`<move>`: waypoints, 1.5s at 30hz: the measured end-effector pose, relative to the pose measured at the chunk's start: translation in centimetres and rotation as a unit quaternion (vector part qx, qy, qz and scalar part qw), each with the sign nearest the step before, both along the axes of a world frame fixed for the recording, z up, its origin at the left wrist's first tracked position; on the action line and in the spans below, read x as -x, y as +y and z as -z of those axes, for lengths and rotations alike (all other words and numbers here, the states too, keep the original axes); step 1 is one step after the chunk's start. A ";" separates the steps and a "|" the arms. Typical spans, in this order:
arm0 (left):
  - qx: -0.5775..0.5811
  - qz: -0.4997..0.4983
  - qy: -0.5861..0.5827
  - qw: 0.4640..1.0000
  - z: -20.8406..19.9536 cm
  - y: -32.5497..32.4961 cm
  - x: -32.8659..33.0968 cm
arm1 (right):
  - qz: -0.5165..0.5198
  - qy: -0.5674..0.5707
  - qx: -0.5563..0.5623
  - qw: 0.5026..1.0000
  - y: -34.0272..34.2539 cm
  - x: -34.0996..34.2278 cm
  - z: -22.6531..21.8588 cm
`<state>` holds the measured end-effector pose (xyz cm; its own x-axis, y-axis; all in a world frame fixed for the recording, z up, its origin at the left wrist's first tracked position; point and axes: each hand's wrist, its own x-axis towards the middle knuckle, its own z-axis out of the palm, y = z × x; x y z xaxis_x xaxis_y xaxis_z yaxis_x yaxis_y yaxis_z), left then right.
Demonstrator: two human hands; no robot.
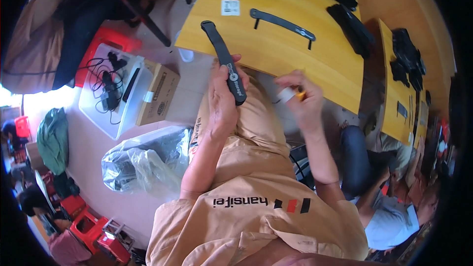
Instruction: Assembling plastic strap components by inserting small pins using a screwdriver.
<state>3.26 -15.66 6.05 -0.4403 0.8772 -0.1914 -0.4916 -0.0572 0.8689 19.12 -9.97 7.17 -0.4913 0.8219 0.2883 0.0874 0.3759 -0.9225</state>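
Apart by the table [276, 54] edge, left hand [222, 93] grips strap [223, 56], right hand [309, 103] orange object [299, 95]

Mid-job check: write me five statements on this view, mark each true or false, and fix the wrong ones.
1. The left grip holds a black strap. True.
2. The right grip is empty. False: it holds an orange-and-white item, too blurred to identify.
3. A second strap lies on the yellow table. True.
4. The white label is covered by that second strap. False: it shows uncovered, to the left of it.
5. A cardboard box is on the person's left. True.
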 end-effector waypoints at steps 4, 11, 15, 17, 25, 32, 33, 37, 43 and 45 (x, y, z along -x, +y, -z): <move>-0.014 0.004 -0.045 0.999 0.5 0.1 -1.0 | -0.061 -0.001 0.028 0.998 -1.8 2.1 -0.6; -0.021 0.105 -0.182 0.978 0.0 -0.4 -0.8 | -0.061 0.068 0.093 0.991 -1.5 1.8 0.6; -0.037 0.164 -0.197 0.966 -0.5 -0.7 -0.2 | -0.059 0.088 0.093 0.990 -1.0 1.0 0.2; -0.062 0.159 -0.215 0.962 -0.3 -0.8 -0.1 | -0.062 0.058 0.062 0.994 -0.8 0.8 0.0; -0.037 0.100 -0.175 0.979 -0.3 -0.6 0.5 | -0.042 -0.101 0.077 0.991 -2.0 -1.0 -3.1; -0.041 0.100 -0.197 0.974 -0.1 -0.7 0.4 | -0.078 -0.158 -0.019 0.984 -2.4 -1.0 -3.3; -0.041 0.101 -0.197 0.974 -0.1 -0.7 0.4 | -0.086 -0.167 -0.033 0.982 -2.4 -1.0 -3.4; -0.037 0.095 -0.197 0.975 0.0 -0.5 0.1 | -0.072 -0.193 -0.056 0.977 -2.2 -1.1 -2.9; -0.024 0.084 -0.174 0.981 0.0 -0.5 0.1 | -0.056 -0.250 -0.075 0.964 -2.3 -1.2 -3.1; -0.020 0.082 -0.172 0.982 0.0 -0.4 0.1 | -0.058 -0.266 -0.078 0.959 -2.1 -1.3 -3.2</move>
<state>3.21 -16.02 6.09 -0.2076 0.9411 -0.2671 -0.7604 0.0165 0.6492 20.39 -12.11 10.36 -0.6891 0.7195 0.0862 0.4791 0.5417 -0.6907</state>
